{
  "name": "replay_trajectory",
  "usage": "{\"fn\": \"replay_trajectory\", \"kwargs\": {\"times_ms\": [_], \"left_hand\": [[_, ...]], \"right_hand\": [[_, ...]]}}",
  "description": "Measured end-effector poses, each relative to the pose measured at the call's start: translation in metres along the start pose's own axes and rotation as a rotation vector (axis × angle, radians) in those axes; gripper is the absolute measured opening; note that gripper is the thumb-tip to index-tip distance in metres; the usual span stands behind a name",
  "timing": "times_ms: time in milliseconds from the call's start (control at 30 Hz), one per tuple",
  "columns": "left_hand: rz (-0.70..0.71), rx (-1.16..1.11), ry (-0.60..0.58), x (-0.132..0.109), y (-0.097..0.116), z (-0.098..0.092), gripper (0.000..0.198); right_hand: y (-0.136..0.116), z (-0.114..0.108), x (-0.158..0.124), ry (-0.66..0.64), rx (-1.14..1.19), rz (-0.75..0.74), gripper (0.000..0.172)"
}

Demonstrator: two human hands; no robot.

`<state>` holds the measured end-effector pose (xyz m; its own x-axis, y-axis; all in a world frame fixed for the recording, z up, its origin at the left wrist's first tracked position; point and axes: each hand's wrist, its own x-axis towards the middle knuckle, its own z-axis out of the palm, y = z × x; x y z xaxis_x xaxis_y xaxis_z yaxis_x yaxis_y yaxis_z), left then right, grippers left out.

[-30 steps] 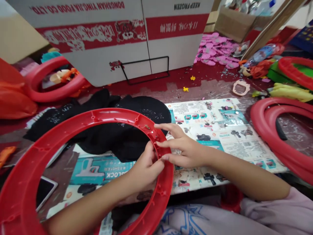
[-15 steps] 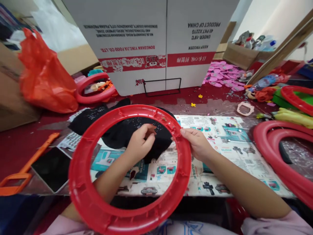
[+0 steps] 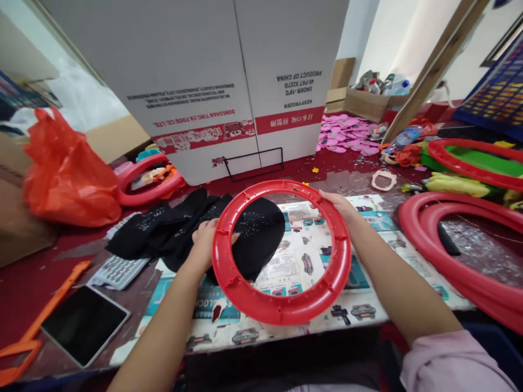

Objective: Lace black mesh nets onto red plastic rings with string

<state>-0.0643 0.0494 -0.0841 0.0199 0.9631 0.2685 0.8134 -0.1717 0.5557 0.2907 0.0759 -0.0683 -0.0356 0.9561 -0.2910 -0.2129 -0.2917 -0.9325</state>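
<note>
A red plastic ring (image 3: 281, 313), with small ribs and pegs along its channel, is held tilted above the printed sheet. My left hand (image 3: 203, 239) is closed on its left side, partly behind the rim, with a fingertip showing inside the opening. At the upper right of the ring, my right hand (image 3: 337, 206) grips the rim; some of its fingers are hidden behind it. Black cloth (image 3: 261, 234) with shiny specks lies beneath and left of the ring. Part of it shows through the ring's opening.
A printed cardboard sheet (image 3: 368, 296) covers the table's front. A large white carton (image 3: 196, 60) stands behind. At left are a tablet (image 3: 85, 325), an orange plastic handle (image 3: 53, 305) and a red bag (image 3: 69, 174). Thick red rings (image 3: 412, 218) and pink pieces (image 3: 343, 133) are at right.
My left hand has come out of the ring's opening and taken its left side. The ring has moved away from me and to the right, still in my right hand. The view has shifted.
</note>
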Motion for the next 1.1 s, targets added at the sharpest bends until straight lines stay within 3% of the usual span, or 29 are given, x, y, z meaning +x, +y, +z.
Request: {"fn": "replay_trajectory", "kwargs": {"times_ms": [167,367,467,567,667,733,867,933,1000,1033,1100], "left_hand": [[-0.073,-0.109,0.067,0.006,-0.001,-0.006,0.02],[-0.274,-0.383,0.415,0.01,-0.012,-0.015,0.028],[-0.292,-0.599,0.544,0.025,-0.001,-0.036,0.03],[-0.241,-0.787,0.551,0.039,0.032,-0.072,0.027],[-0.16,-0.915,0.394,0.037,0.079,-0.106,0.02],[-0.13,-0.955,0.229,0.025,0.109,-0.117,0.02],[-0.111,-1.011,-0.185,-0.005,0.142,-0.102,0.031],[-0.139,-1.02,-0.431,-0.015,0.145,-0.084,0.037],[-0.196,-1.046,-0.592,-0.02,0.142,-0.066,0.039],[-0.229,-1.066,-0.624,-0.021,0.139,-0.058,0.038],[-0.271,-1.109,-0.625,-0.02,0.133,-0.046,0.036]], "right_hand": [[-0.002,-0.015,0.0,-0.077,-0.114,0.129,0.034],[0.008,-0.017,0.005,-0.13,-0.281,0.121,0.034],[0.015,-0.015,0.01,-0.148,-0.393,0.041,0.033],[0.02,-0.014,0.015,-0.105,-0.503,-0.092,0.03],[0.022,-0.011,0.019,-0.043,-0.556,-0.24,0.024],[0.021,-0.005,0.018,-0.016,-0.538,-0.339,0.025],[0.013,0.016,-0.002,-0.071,-0.421,-0.481,0.057],[0.009,0.028,-0.019,-0.208,-0.337,-0.463,0.078],[0.007,0.038,-0.035,-0.529,-0.15,-0.335,0.096],[0.007,0.042,-0.041,-0.676,-0.05,-0.263,0.097],[0.008,0.047,-0.05,-0.828,0.077,-0.166,0.088]]}}
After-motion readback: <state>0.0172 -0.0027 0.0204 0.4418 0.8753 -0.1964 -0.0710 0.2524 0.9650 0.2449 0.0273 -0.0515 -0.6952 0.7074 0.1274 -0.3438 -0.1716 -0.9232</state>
